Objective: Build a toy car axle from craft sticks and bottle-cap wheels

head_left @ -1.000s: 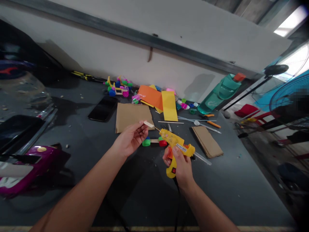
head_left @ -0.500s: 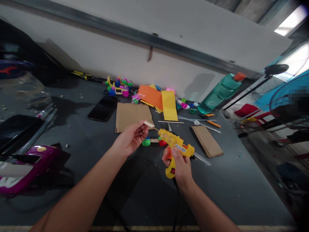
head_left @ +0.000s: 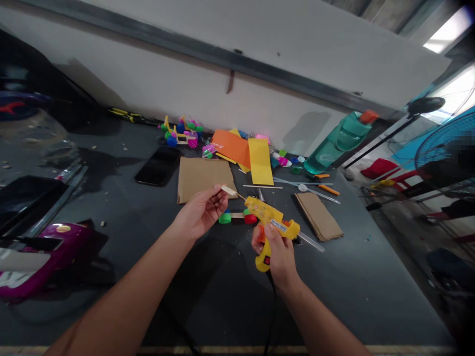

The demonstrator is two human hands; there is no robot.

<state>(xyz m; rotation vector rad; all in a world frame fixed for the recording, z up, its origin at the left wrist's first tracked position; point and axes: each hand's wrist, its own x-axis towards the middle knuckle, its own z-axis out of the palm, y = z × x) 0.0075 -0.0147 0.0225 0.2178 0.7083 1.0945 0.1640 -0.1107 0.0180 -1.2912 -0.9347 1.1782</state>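
Between thumb and fingers, my left hand (head_left: 202, 210) pinches a short pale wooden stick (head_left: 229, 190), held up over the table. My right hand (head_left: 281, 252) is wrapped round the grip of a yellow hot glue gun (head_left: 264, 210), whose nozzle points left at the stick's end. Whether the tip touches the wood I cannot tell. A clear glue stick (head_left: 311, 242) juts from the gun's back. Below and behind the hands lies a small frame with bottle-cap wheels, green (head_left: 224, 217) and red (head_left: 250, 218), partly hidden by the gun.
Brown cardboard (head_left: 200, 173) lies beyond my left hand, another piece (head_left: 319, 217) to the right. Further back are a phone (head_left: 158, 165), orange paper (head_left: 230, 146), yellow paper (head_left: 261, 160), bottle-cap toy cars (head_left: 181, 133) and a green bottle (head_left: 337, 143). A purple tool (head_left: 63, 252) sits left.
My right hand and the glue gun have shifted very slightly to the right, the nozzle drawing a little along from the stick. My left hand stays in place.
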